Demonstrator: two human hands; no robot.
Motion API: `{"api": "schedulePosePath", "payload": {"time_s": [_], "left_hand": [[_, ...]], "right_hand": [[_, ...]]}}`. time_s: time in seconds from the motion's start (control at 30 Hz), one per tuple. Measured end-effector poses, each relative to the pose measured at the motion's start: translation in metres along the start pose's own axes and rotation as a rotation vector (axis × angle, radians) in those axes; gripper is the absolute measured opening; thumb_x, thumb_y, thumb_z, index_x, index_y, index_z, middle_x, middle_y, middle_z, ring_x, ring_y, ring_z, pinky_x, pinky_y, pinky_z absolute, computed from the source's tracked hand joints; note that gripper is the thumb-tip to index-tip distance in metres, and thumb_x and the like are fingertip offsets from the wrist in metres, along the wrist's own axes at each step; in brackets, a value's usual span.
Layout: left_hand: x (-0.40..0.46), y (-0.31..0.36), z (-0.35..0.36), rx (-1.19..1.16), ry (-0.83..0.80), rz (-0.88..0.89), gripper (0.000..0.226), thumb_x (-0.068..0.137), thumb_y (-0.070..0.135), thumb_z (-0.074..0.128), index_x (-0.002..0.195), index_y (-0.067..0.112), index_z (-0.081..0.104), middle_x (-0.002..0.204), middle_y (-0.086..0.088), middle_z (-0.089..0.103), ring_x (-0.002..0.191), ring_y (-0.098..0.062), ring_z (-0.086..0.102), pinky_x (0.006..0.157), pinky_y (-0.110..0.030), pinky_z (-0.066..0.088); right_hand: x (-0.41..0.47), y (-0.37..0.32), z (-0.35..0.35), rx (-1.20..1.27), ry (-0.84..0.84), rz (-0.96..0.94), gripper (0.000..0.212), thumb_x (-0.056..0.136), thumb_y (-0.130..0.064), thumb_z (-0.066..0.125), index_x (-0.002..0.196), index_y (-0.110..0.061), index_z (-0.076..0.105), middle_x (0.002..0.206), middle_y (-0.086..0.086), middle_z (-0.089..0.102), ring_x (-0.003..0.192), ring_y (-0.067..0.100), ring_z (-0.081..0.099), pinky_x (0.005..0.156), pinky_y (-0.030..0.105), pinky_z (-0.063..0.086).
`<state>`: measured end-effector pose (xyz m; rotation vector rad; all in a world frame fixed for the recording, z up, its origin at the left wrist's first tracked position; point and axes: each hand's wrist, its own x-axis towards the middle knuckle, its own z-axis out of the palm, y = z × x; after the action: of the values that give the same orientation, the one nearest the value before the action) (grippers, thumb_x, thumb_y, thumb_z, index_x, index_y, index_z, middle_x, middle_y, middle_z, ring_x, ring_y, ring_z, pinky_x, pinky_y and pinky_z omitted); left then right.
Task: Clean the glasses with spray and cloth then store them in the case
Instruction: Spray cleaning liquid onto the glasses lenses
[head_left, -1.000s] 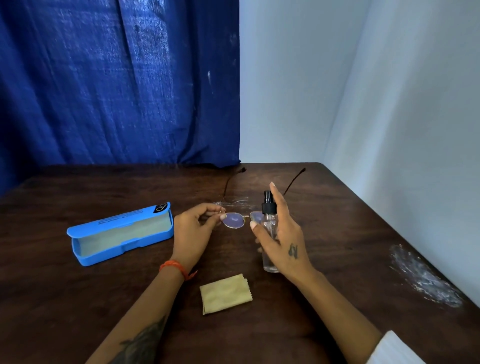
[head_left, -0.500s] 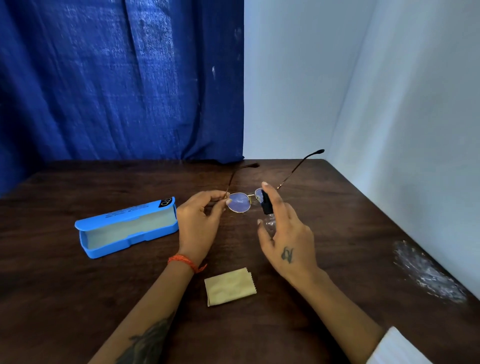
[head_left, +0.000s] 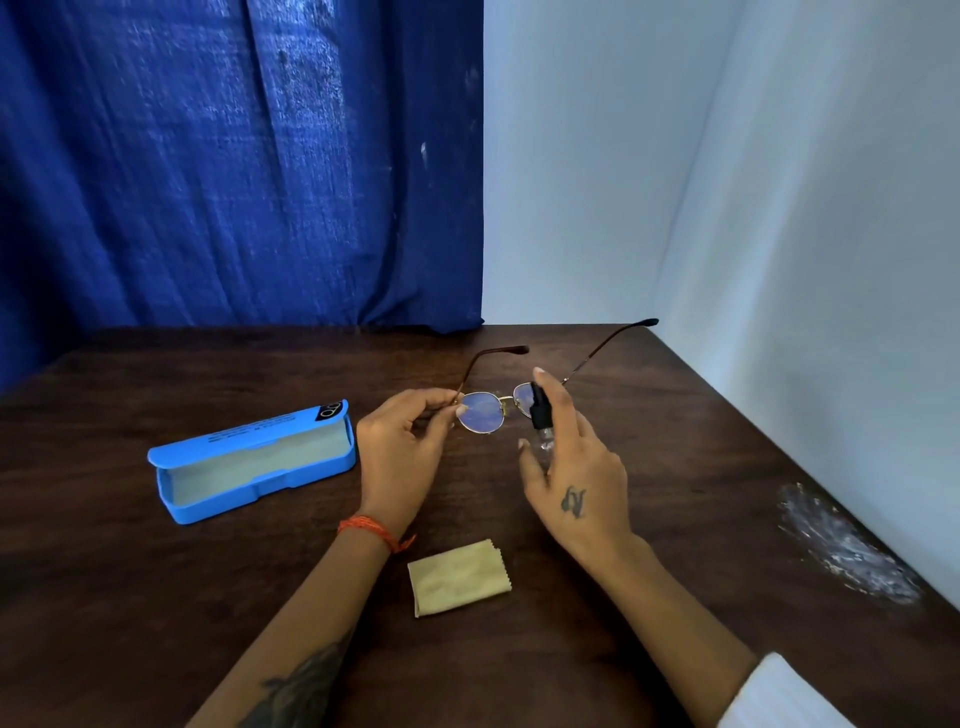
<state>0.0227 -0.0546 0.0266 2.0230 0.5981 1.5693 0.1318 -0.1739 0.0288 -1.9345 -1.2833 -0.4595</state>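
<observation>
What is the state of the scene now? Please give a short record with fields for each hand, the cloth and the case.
left hand: pinches the gold-rimmed round glasses at the hinge, raised above the dark wooden table
right hand: grips the small clear spray bottle with black nozzle, index finger on top
cloth: folded yellow cloth lies flat on the table, untouched
case: blue hard case, open, no glasses inside

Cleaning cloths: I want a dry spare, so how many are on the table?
1. The yellow cloth lies folded on the table between the forearms; none other shows.

Case (head_left: 254, 462) left of cloth (head_left: 458, 578)
</observation>
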Motion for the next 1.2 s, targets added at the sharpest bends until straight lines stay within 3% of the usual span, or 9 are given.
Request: {"api": "schedulePosePath", "payload": {"time_s": [0.17,0.43,0.6,0.77,0.83,0.9,0.97,1.1,1.2], "left_hand": [[0.0,-0.003,0.0,-0.007,0.019,-0.013,0.015,0.073,0.007,0.074,0.087,0.008,0.071,0.084,0.005,0.067,0.075,-0.004,0.064,0.072,-0.012,0.051],[0.0,-0.003,-0.001,-0.037,0.021,-0.044,0.015,0.074,0.008,0.073,0.088,0.008,0.071,0.084,0.0,0.07,0.076,-0.007,0.066,0.073,-0.015,0.052],[0.001,-0.002,-0.002,-0.05,0.024,-0.081,0.016,0.074,0.007,0.073,0.09,0.008,0.071,0.084,-0.002,0.07,0.077,-0.011,0.067,0.073,-0.019,0.054],[0.0,-0.003,-0.002,-0.062,0.02,-0.133,0.017,0.074,0.007,0.073,0.091,0.008,0.071,0.086,-0.004,0.071,0.078,-0.012,0.067,0.074,-0.025,0.056],[0.0,-0.003,-0.002,-0.073,0.016,-0.153,0.018,0.074,0.008,0.073,0.091,0.009,0.071,0.086,-0.004,0.071,0.079,-0.014,0.068,0.074,-0.028,0.056],[0.0,-0.004,-0.003,-0.077,0.006,-0.17,0.018,0.074,0.008,0.073,0.092,0.01,0.07,0.087,-0.004,0.071,0.079,-0.015,0.068,0.074,-0.031,0.056],[0.0,-0.005,-0.003,-0.076,0.002,-0.18,0.018,0.074,0.008,0.073,0.092,0.011,0.07,0.086,-0.004,0.071,0.078,-0.014,0.068,0.074,-0.031,0.056],[0.0,-0.006,-0.004,-0.103,0.003,-0.214,0.019,0.075,0.009,0.072,0.091,0.018,0.069,0.085,-0.004,0.072,0.075,-0.012,0.068,0.071,-0.025,0.056],[-0.001,-0.008,-0.005,-0.094,0.006,-0.225,0.018,0.075,0.009,0.072,0.092,0.016,0.07,0.085,-0.004,0.072,0.072,-0.01,0.067,0.069,-0.018,0.055]], "right_hand": [[0.005,0.015,-0.008,0.005,0.107,0.066,0.069,0.079,-0.015,0.065,0.139,-0.024,0.033,0.102,0.007,0.064,0.074,0.028,0.064,0.059,0.03,0.045],[0.005,0.028,-0.006,-0.07,0.02,0.106,0.063,0.082,-0.015,0.06,0.138,-0.025,0.033,0.092,0.005,0.061,0.069,0.029,0.063,0.059,0.031,0.044],[0.007,0.032,-0.006,0.104,0.122,0.161,0.064,0.086,-0.025,0.059,0.14,-0.03,0.026,0.111,0.004,0.061,0.084,0.017,0.059,0.068,0.027,0.037],[0.015,0.04,-0.008,0.364,0.183,0.225,0.072,0.089,-0.015,0.052,0.139,-0.045,0.009,0.138,0.008,0.044,0.088,0.005,0.06,0.074,0.018,0.044],[0.018,0.046,-0.005,0.45,0.185,0.177,0.076,0.09,-0.008,0.054,0.142,-0.035,0.006,0.145,0.01,0.033,0.117,0.022,0.051,0.094,0.025,0.043],[0.02,0.052,0.001,0.457,0.197,0.112,0.077,0.087,-0.002,0.058,0.143,-0.02,0.009,0.145,-0.003,0.024,0.131,0.014,0.033,0.107,0.017,0.03],[0.021,0.056,0.006,0.448,0.2,0.09,0.077,0.085,0.001,0.062,0.143,-0.015,0.013,0.138,-0.013,0.02,0.128,-0.002,0.025,0.103,0.004,0.023],[0.019,0.062,0.009,0.379,0.188,0.051,0.079,0.081,-0.003,0.067,0.142,-0.013,0.017,0.135,-0.002,0.027,0.122,-0.006,0.026,0.096,-0.003,0.021],[0.017,0.06,0.008,0.335,0.201,0.061,0.082,0.08,-0.01,0.07,0.143,-0.013,0.018,0.134,0.0,0.031,0.123,0.002,0.03,0.1,0.013,0.028]]}}
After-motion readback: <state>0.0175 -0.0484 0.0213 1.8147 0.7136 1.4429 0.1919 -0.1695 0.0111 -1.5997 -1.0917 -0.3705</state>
